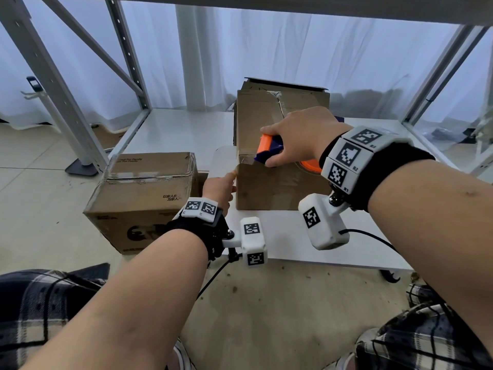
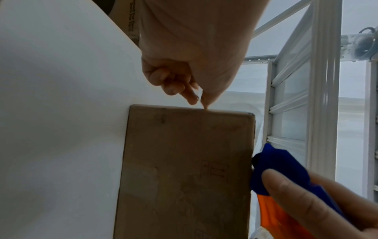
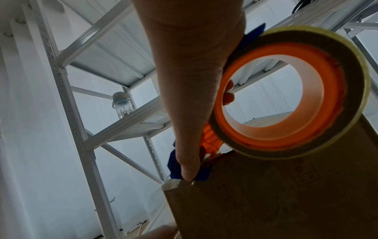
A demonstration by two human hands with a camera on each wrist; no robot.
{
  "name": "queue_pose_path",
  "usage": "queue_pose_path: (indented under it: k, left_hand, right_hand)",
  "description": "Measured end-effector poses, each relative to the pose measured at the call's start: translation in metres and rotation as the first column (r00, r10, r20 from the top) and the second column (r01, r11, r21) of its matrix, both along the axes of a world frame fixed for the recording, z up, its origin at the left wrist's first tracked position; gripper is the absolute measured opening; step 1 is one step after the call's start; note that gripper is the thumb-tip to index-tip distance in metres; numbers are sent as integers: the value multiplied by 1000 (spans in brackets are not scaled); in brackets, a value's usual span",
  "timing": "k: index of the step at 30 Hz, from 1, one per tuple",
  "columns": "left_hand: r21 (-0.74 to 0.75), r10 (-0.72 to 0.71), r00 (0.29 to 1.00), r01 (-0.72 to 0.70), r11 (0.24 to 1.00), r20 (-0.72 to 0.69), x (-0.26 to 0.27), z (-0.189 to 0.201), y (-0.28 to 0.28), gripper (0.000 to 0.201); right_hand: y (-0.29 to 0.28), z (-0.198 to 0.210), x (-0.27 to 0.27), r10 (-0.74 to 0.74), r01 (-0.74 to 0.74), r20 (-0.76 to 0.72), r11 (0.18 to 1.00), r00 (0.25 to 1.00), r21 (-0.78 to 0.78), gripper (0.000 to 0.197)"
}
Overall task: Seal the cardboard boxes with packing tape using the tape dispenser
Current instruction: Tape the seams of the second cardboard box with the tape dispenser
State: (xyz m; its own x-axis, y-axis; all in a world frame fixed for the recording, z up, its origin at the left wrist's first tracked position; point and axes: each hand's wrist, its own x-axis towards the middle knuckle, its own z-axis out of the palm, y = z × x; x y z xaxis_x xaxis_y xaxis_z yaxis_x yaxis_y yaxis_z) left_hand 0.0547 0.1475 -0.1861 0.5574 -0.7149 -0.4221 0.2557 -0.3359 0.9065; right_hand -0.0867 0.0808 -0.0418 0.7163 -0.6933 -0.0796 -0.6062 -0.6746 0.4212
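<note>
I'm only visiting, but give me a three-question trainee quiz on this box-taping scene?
1. True or false: the right hand grips the tape dispenser.
2. Which box does the left hand touch: A) the tall box, B) the low box?
3. Fill in: the tape roll's inner hub is ____ in colour.

Key: 1 true; 2 A; 3 orange.

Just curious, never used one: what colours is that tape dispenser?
The tape dispenser is orange and dark blue, with an orange hub inside the roll; the right wrist view shows it best.
</note>
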Motion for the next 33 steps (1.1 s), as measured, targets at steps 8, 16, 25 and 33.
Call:
queue_pose_path:
  k: [8, 16, 25, 33]
  left_hand:
    - [114, -81, 996, 84, 990, -29, 1, -1, 0, 34]
    - [251, -192, 981, 188, 949, -11, 3, 13, -3, 33]
    - [387, -315, 949, 283, 878, 21, 7, 16, -1, 52]
    - [-103, -127, 880, 194, 976, 457, 12, 13, -4, 3]
  right_hand:
    - [0, 1, 0, 6, -6, 5, 1000, 1000, 4, 76]
    - [1, 2, 0, 7, -7, 13, 1000, 1000, 12, 74]
    - [2, 2, 0, 0, 0, 24, 1000, 1000, 20, 75]
    - [0, 0, -1, -3, 2, 31, 1000, 1000, 29, 75]
